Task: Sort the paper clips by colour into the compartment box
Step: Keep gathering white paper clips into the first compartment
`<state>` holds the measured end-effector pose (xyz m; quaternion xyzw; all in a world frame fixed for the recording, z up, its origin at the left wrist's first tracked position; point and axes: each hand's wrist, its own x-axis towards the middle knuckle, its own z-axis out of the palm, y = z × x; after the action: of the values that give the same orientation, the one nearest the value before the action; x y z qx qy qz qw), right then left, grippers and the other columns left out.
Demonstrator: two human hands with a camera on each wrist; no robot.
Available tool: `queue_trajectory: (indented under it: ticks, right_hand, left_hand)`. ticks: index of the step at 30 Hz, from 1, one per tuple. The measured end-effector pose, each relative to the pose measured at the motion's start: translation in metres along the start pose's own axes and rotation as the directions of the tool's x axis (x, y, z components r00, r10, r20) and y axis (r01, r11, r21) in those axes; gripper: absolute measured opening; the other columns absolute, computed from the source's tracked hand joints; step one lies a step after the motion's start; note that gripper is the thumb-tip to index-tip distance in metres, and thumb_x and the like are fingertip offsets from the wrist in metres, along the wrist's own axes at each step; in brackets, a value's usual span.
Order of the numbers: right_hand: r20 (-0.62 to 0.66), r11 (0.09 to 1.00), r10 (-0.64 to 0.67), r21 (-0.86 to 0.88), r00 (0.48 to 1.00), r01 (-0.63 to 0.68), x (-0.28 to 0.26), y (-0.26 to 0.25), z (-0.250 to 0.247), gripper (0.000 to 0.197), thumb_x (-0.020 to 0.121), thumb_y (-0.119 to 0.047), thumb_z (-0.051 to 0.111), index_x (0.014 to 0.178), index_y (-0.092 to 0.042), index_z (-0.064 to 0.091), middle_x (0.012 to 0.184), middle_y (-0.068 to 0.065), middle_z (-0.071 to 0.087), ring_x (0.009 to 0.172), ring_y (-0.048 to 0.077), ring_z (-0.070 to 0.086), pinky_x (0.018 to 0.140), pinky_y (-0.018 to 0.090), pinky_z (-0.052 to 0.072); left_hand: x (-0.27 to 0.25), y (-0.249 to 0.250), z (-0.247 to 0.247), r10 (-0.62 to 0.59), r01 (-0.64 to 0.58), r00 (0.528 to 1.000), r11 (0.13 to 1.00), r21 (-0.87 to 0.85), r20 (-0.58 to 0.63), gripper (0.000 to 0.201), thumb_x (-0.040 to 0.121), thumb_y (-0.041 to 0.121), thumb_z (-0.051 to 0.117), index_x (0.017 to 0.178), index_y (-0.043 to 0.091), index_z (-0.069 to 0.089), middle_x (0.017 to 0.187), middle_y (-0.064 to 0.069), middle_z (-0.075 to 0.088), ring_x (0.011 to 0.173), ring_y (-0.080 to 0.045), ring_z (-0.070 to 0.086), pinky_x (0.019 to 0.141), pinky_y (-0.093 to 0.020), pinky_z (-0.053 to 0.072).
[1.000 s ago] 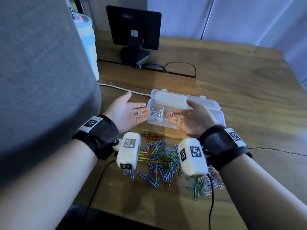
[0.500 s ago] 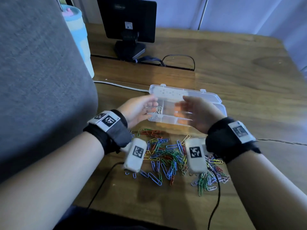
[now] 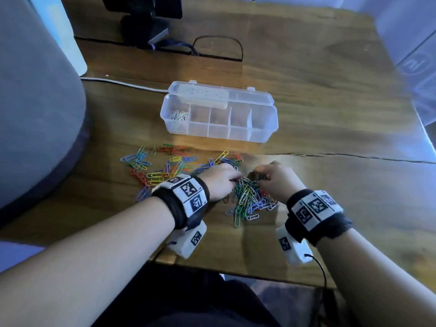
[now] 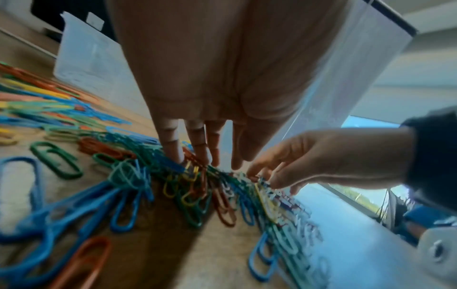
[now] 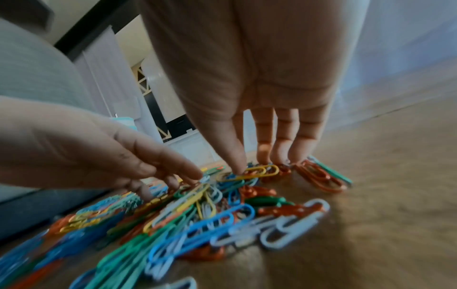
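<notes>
A clear compartment box (image 3: 264,135) lies open on the wooden table, with white paper clips (image 3: 179,118) in its leftmost compartment. Mixed coloured paper clips (image 3: 246,199) are heaped in front of it, and more are scattered to the left (image 3: 160,166). My left hand (image 3: 220,182) and right hand (image 3: 276,178) are both down on the heap, close together. In the left wrist view the left fingers (image 4: 197,148) point straight down into the clips. In the right wrist view the right fingertips (image 5: 263,156) and thumb rest on yellow and orange clips (image 5: 262,171). Neither hand is holding a clip.
A monitor stand (image 3: 144,27) and dark cables (image 3: 217,47) sit at the table's far side. A white cable (image 3: 122,83) runs to a white power strip (image 3: 203,96) behind the box lid. A grey padded surface (image 3: 35,109) fills the left. The table's near edge (image 3: 236,271) is close to my wrists.
Both hands carried white clips to the box, let them go there, then drew back down onto the coloured heap. The head view has tilted downward.
</notes>
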<state>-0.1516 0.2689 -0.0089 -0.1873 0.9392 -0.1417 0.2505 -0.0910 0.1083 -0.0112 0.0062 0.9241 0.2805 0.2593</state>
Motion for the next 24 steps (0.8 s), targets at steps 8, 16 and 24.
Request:
queue_trajectory:
  ticks: [8, 16, 24]
  right_hand:
    - [-0.163, 0.988, -0.114, 0.086, 0.98, 0.13, -0.005, 0.008, -0.002, 0.023, 0.086, -0.012, 0.051, 0.098, -0.014, 0.072, 0.1, 0.007, 0.063, 0.093, 0.026, 0.056, 0.076, 0.027, 0.041]
    - [-0.012, 0.993, -0.062, -0.101, 0.998, 0.061, 0.013, -0.019, 0.013, 0.014, 0.082, -0.011, 0.047, 0.081, -0.017, 0.059, 0.09, 0.008, 0.061, 0.089, 0.029, 0.059, 0.083, 0.04, 0.052]
    - [-0.109, 0.927, -0.053, 0.365, 0.993, 0.089, 0.01, 0.009, 0.001, 0.012, 0.086, -0.017, 0.063, 0.076, -0.023, 0.064, 0.08, -0.007, 0.062, 0.077, 0.01, 0.057, 0.063, 0.02, 0.042]
  left_hand:
    - [0.012, -0.001, 0.0, -0.119, 0.127, 0.955, 0.992, 0.012, -0.27, 0.026, 0.092, 0.018, 0.047, 0.103, 0.023, 0.07, 0.113, 0.0, 0.066, 0.106, -0.023, 0.058, 0.088, -0.031, 0.047]
    - [0.034, 0.015, -0.001, -0.282, 0.313, 0.928, 0.944, 0.103, -0.244, 0.015, 0.083, 0.022, 0.058, 0.09, 0.016, 0.069, 0.092, -0.003, 0.07, 0.084, -0.026, 0.065, 0.077, -0.033, 0.054]
    - [0.025, 0.004, -0.006, -0.311, 0.309, 0.928, 0.95, -0.042, -0.203, 0.008, 0.083, 0.015, 0.066, 0.076, 0.014, 0.068, 0.09, -0.004, 0.069, 0.087, -0.023, 0.064, 0.071, -0.029, 0.049]
